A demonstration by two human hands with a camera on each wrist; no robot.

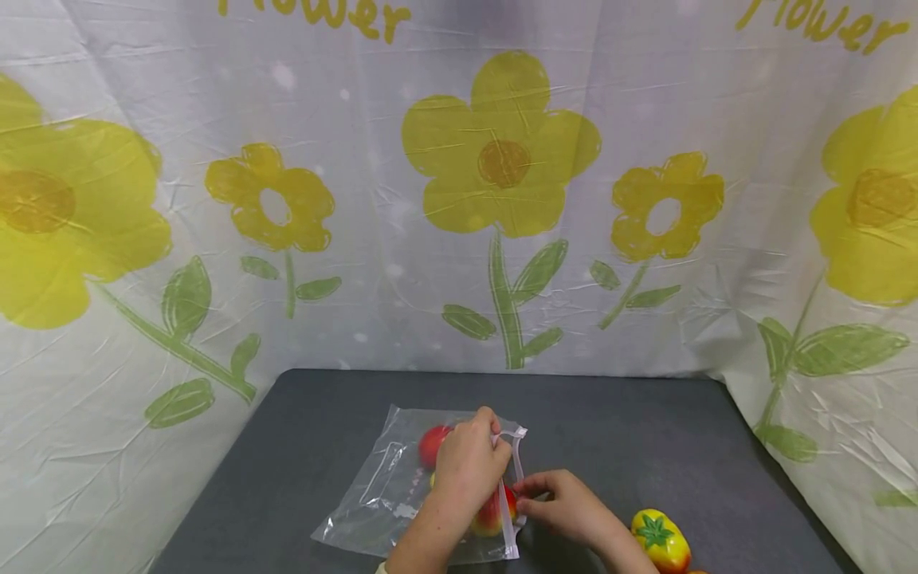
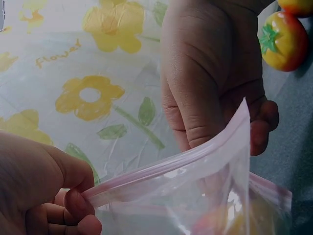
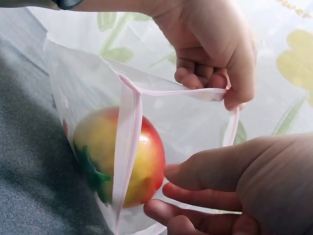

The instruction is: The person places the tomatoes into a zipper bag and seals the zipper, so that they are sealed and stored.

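Head view: bag (image 1: 373, 494) contents half-hidden.

A dark grey felt-covered table (image 1: 645, 430) stands against a white plastic curtain (image 1: 373, 319) printed with large yellow flowers (image 1: 502, 143) on green stems. The curtain wraps round the table's back and both sides, creased and evenly lit, with yellow lettering (image 1: 358, 16) along its top.

Two bare hands, left hand (image 1: 469, 462) and right hand (image 1: 566, 502); a pale cuff edge (image 1: 382, 568) shows at bottom centre.
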